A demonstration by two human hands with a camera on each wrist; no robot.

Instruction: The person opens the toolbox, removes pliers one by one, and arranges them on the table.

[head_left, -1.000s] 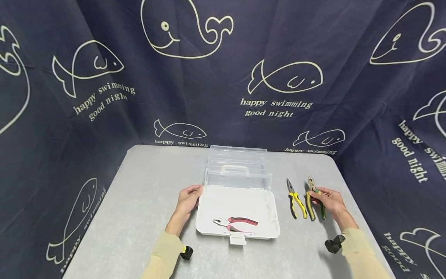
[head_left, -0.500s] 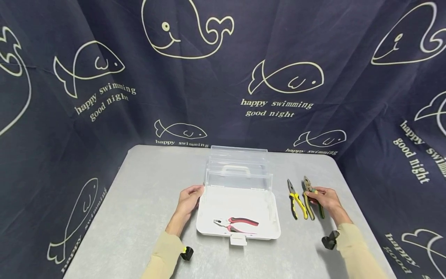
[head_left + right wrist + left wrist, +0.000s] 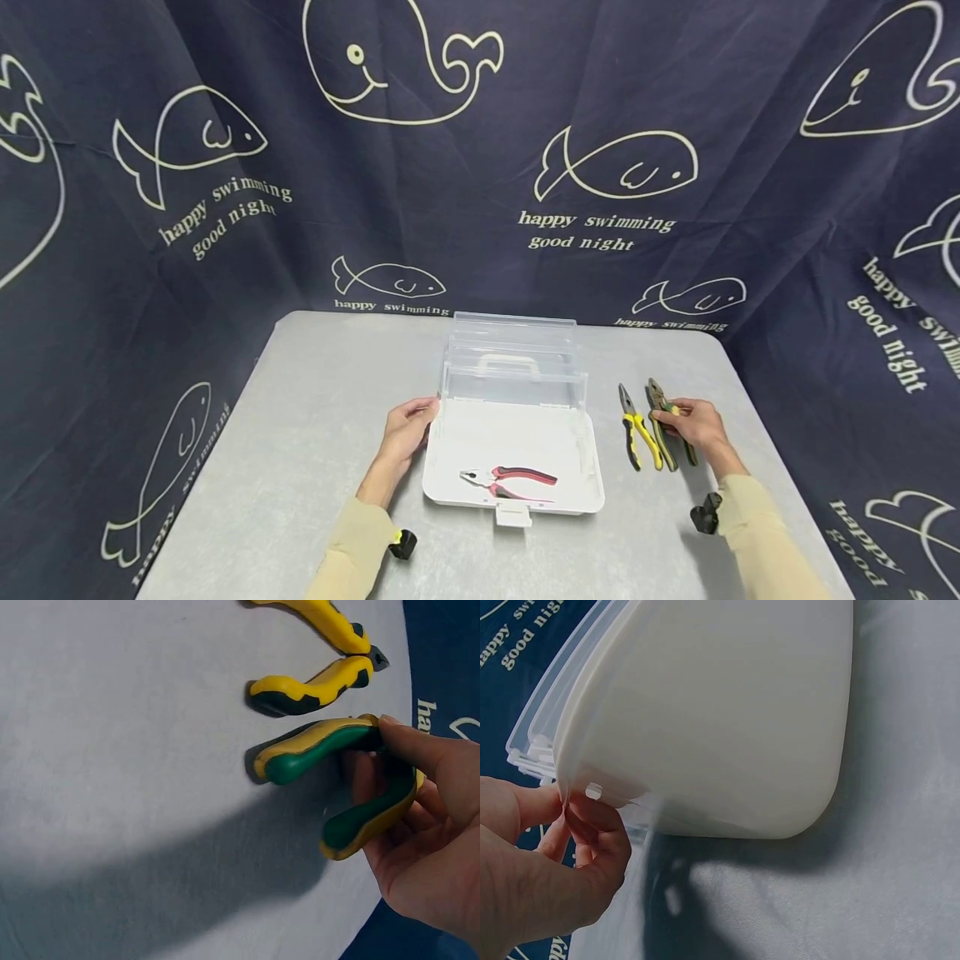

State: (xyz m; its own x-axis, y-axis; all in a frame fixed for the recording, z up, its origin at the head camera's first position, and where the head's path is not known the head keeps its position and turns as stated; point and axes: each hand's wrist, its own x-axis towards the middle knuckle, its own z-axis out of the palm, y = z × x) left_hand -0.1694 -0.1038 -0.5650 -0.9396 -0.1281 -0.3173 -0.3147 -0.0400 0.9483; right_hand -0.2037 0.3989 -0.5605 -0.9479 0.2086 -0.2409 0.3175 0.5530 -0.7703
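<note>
My left hand [image 3: 406, 433] pinches the rim at the left side of a white toolbox [image 3: 510, 429], thumb and fingers meeting at its edge in the left wrist view. The box's clear lid stands raised at the back. Inside lie red-and-black pliers [image 3: 517, 475] near the front wall. To the right of the box, my right hand [image 3: 694, 421] grips green-and-yellow pliers [image 3: 322, 754] by the handles, thumb on one handle and fingers round the other. Their jaws point to the back of the table. Just left of them lie yellow-and-black long-nose pliers [image 3: 637, 429].
The grey table [image 3: 315, 383] backs onto a dark blue curtain [image 3: 480, 167] printed with fish and whales. A white latch [image 3: 513, 514] sticks out from the box's front. The clear lid [image 3: 513, 358] with its handle reaches close to the table's back edge.
My right hand has shifted left with the green-and-yellow pliers, closer to the long-nose pliers, and their jaws have swung slightly left. My left hand and the toolbox stay put.
</note>
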